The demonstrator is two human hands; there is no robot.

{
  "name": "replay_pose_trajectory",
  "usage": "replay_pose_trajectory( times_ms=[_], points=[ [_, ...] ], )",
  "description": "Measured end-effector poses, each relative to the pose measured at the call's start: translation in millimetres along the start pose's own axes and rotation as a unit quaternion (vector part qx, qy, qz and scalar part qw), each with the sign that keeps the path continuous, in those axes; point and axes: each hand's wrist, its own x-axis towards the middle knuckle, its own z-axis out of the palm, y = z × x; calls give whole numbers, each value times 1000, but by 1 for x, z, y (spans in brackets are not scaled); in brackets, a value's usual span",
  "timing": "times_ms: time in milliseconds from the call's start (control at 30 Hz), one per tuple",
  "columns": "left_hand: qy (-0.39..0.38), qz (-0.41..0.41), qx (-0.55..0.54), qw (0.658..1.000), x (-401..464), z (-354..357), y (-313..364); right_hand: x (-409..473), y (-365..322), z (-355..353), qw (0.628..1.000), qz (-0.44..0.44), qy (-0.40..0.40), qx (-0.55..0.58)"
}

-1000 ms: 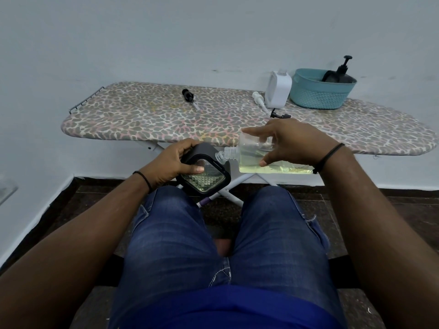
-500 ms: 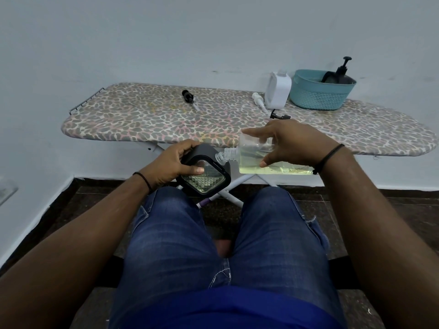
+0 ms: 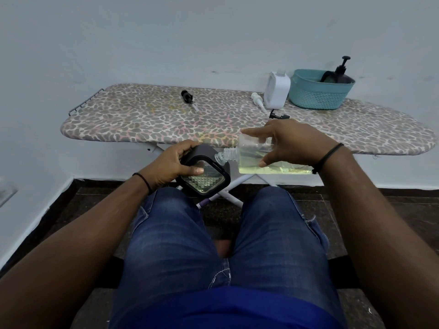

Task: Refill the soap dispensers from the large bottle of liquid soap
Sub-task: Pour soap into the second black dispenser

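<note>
Soap bottle [image 3: 266,160], clear with yellowish liquid, lies sideways in the right hand [image 3: 292,143], which grips it; its open neck sits right at the rim of the black dispenser [image 3: 205,174] gripped by the left hand [image 3: 172,166]. Both are above the knees, just short of the ironing board's [image 3: 142,119] near edge, with bare board beyond the left hand.

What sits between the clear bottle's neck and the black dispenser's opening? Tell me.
Nothing visible. The right hand holds the clear bottle on its side, its uncapped neck right at the black dispenser gripped by the left hand. The opening itself cannot be made out.
</note>
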Motion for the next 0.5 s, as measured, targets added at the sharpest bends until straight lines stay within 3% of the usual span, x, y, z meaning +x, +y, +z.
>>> replay_pose_trajectory(
  times_ms=[500],
  points=[
    [1, -1, 4, 1000, 0, 1, 2, -1, 0, -1, 1000, 4, 1, -8]
  ],
)
